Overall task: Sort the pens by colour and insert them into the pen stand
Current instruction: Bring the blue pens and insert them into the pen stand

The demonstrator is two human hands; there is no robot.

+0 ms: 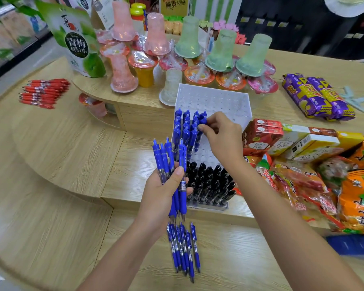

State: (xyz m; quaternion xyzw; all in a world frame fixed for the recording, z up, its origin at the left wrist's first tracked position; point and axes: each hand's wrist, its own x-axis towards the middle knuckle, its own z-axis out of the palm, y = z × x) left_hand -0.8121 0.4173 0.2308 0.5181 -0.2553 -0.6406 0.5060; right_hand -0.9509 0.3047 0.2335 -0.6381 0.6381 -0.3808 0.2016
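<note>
A clear, stepped pen stand (214,97) with rows of holes sits mid-table. Its near tier is filled with black pens (210,183). Several blue pens (186,127) stand in the left of the middle tier; the far tier's holes hold nothing. My right hand (221,137) pinches the top of one blue pen (202,124) at the right end of that blue group. My left hand (162,194) grips a bundle of blue pens (172,164) upright, in front of the stand. More blue pens (184,248) lie on the table near me. Red pens (43,93) lie piled at far left.
Jelly cups and plastic tumblers (156,36) crowd the raised shelf behind the stand. A green snack pouch (76,40) stands at back left. Purple wafer packs (317,97), boxes (282,139) and snack bags (345,190) fill the right side, close to the stand.
</note>
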